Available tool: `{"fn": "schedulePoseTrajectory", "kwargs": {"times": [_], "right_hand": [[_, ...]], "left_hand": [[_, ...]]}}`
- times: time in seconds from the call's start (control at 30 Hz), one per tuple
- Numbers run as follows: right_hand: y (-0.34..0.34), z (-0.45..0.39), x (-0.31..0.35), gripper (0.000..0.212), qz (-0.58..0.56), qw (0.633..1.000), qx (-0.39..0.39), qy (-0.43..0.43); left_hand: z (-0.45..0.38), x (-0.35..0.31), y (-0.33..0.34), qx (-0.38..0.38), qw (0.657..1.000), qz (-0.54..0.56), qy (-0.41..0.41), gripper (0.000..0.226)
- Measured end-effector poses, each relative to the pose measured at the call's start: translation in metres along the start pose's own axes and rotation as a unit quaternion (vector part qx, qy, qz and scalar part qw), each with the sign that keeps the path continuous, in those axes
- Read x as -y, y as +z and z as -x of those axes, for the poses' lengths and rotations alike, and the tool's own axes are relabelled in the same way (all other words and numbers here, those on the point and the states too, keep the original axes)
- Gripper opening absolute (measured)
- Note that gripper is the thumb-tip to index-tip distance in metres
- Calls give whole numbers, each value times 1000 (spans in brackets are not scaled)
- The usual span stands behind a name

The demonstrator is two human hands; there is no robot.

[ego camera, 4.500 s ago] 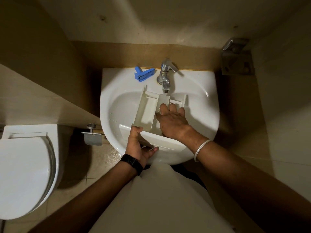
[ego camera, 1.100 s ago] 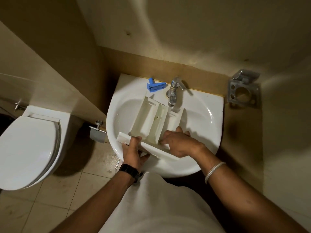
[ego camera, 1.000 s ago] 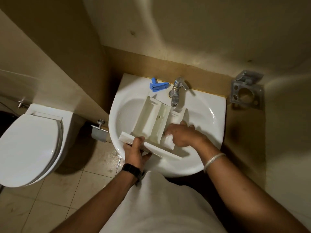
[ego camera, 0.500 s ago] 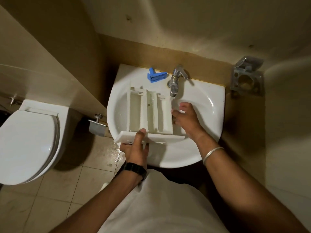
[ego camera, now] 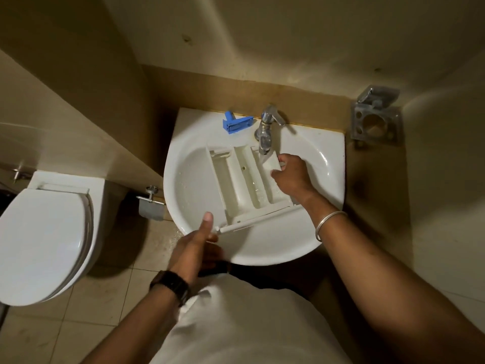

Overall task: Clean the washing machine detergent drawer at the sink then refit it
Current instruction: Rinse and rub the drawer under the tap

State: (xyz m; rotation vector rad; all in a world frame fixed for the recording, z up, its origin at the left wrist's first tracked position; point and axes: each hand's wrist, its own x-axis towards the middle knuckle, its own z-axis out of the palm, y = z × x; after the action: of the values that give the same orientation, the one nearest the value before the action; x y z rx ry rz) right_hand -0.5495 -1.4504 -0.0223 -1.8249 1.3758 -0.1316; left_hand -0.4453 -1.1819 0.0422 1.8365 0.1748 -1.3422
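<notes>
A white detergent drawer [ego camera: 241,182] lies in the white sink [ego camera: 294,245], its compartments facing up and its far right corner under the chrome tap [ego camera: 266,132]. Water runs from the tap into the right compartment. My left hand [ego camera: 195,245] grips the left end of the drawer's front panel at the sink's near rim, thumb up. My right hand [ego camera: 291,174] rests on the drawer's right side, fingers curled on its far right edge. A blue plastic insert [ego camera: 236,123] lies on the sink's back ledge, left of the tap.
A white toilet [ego camera: 44,240] with its lid down stands at the left. A metal fitting [ego camera: 151,206] sticks out of the wall beside the sink. A metal holder [ego camera: 375,124] hangs on the wall at the right. The tiled floor below the sink looks wet.
The drawer has swung in the basin, its front panel now slanting up to the right. My left hand slid to the panel's left end. My right hand stayed at the far right corner under the tap.
</notes>
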Motion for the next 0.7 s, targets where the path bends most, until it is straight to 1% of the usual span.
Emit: {"fn": "schedulePoseTrajectory", "kwargs": {"times": [0.07,0.1,0.13,0.17,0.2,0.27,0.3,0.33,0.37,0.43,0.47,0.5,0.53,0.57,0.63,0.7], "right_hand": [[5,-2,-1,33,38,999,-16,-14],[8,-1,0,36,50,998,-22,-15],[12,-1,1,37,54,998,-27,-11],[15,0,3,37,50,998,-30,-9],[19,1,4,31,39,999,-31,-2],[25,5,10,32,27,999,-40,-3],[26,5,12,29,25,999,-44,-7],[26,6,14,27,18,999,-47,-6],[24,4,15,32,12,999,-45,4],[21,-2,17,40,12,1000,-13,19],[19,-5,17,36,18,999,21,23],[16,-6,16,25,24,998,57,29],[15,-7,15,20,24,995,88,30],[13,-7,13,25,31,993,108,28],[13,-6,11,25,55,993,109,2],[17,-2,11,18,64,996,62,-29]], "left_hand": [[-6,-7,-14,-120,987,-35,98,65],[-12,-12,-17,-152,977,-58,135,61],[-21,-18,-18,-152,972,-78,162,59],[-33,-23,-18,-126,972,-94,173,61],[-49,-26,-15,-86,976,-107,167,68],[-76,-34,-7,16,984,-114,134,90],[-89,-36,-2,50,988,-94,113,95],[-99,-37,4,81,989,-68,105,93],[-105,-36,9,102,986,-60,115,84],[-104,-39,18,102,980,-78,150,59],[-104,-38,21,91,979,-78,162,52],[-101,-39,25,77,981,-64,168,50],[-99,-39,27,63,982,-50,169,50],[-97,-39,30,49,983,-42,170,53],[-93,-39,34,30,985,-42,163,54],[-89,-36,38,21,986,-44,161,50]]}}
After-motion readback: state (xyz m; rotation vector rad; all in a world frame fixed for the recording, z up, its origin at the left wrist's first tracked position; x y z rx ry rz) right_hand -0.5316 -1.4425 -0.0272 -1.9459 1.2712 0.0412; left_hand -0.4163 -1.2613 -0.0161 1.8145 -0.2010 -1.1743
